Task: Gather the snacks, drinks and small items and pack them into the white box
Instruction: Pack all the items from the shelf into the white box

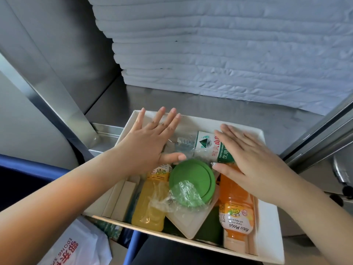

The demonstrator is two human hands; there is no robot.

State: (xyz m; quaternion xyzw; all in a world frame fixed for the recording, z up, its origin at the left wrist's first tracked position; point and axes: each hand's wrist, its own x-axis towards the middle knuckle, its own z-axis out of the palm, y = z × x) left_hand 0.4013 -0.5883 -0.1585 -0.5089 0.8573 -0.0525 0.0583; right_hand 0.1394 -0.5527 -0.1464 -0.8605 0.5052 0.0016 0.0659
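At the centre of the view, the white box (193, 122) sits open on the steel table (118, 100), already packed. Both hands are flat, with straight, spread fingers that grip nothing. The left hand (150, 142) lies over the box's 11 o'clock corner, its fingertips reaching the far wall and its thumb lying at the rim of a round green lid (191, 178). The right hand (254, 169), at 2 o'clock in the box, covers part of a water bottle (208, 146) with a green-and-white label and the top end of an orange drink bottle (236, 207); whether it presses down cannot be told. The orange bottle lies along the box's 3 o'clock wall. A yellow drink bottle (150, 199) lies at 8 o'clock, just beside two slim white cartons (122, 199) against the 9 o'clock wall. Crumpled clear wrap (183, 196) rests on the green lid, over a square white tray (187, 222) at 6 o'clock. Behind the box, at 12 o'clock, rises a stack of flat white sheets (229, 54). A white plastic bag (76, 249) with red print lies at 7 o'clock, below the table.
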